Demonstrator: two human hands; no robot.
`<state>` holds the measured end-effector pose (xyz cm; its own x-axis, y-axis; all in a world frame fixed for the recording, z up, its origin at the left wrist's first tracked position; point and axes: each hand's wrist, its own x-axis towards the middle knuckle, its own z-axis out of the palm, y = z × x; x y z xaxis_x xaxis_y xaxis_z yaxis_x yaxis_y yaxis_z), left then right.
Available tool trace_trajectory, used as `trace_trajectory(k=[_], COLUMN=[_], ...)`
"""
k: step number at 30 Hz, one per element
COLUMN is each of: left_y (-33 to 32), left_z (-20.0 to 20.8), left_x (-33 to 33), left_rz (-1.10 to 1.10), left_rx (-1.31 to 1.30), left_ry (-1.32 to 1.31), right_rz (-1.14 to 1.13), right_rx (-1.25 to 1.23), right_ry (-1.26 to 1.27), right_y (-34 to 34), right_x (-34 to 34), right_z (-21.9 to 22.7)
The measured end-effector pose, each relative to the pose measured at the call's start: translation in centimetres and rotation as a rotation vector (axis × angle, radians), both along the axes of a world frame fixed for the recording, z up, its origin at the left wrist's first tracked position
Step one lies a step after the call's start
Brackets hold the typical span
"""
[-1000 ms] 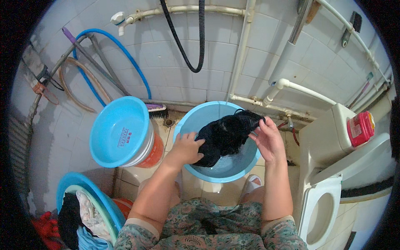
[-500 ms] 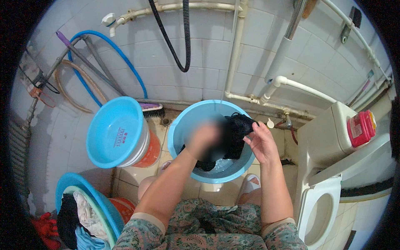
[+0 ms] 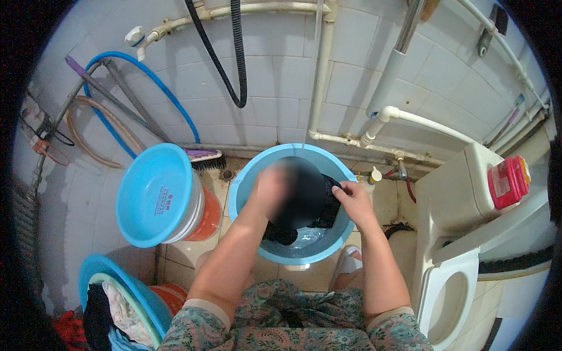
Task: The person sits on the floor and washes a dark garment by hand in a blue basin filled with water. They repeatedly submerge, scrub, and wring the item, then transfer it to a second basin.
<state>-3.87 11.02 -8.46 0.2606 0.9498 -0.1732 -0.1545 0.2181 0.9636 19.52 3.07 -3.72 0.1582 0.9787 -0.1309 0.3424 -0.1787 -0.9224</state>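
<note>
A light blue basin [image 3: 300, 256] stands on the floor in front of me with some water in it. Over it lies wet-looking black cloth [image 3: 331, 205], part of it down in the basin near the water. My right hand [image 3: 355, 202] pinches the cloth's right edge between thumb and fingers, just inside the basin's right rim. On the other side, my left hand [image 3: 270, 190] is at the cloth; a round blur hides its fingers and the middle of the cloth, so its grip does not show.
Left of the basin, a blue basin [image 3: 153, 199] rests on a white-and-orange bucket [image 3: 205, 217]. Laundry [image 3: 124, 310] fills tubs at lower left. A brush [image 3: 208, 161], a blue hose [image 3: 149, 76] and pipes [image 3: 319, 88] are along the tiled wall. A toilet [image 3: 453, 292] stands at right.
My right hand has moved down and slightly left with the cloth's edge, its fingers closer together. My left hand has shifted slightly left. The whole view has shifted a little.
</note>
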Motion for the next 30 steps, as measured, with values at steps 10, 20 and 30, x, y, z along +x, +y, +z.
trace_trajectory(k=[10,20,30], left_y=[2.0,-0.4,-2.9], left_z=[-1.3,4.7,5.8], left_x=[1.6,3.9,1.2], left_rz=[0.036,0.164,0.078], left_rx=[0.374,-0.244,-0.233], left_ry=[0.141,-0.143,0.059], right_rz=[0.276,0.156,0.23], right_rx=[-0.025,-0.037,0.112], right_ry=[-0.34,-0.33,-0.521], right_y=[0.0,1.5,0.9], right_x=[-1.8,-2.5,-6.2], right_z=[1.3,2.3,3.8])
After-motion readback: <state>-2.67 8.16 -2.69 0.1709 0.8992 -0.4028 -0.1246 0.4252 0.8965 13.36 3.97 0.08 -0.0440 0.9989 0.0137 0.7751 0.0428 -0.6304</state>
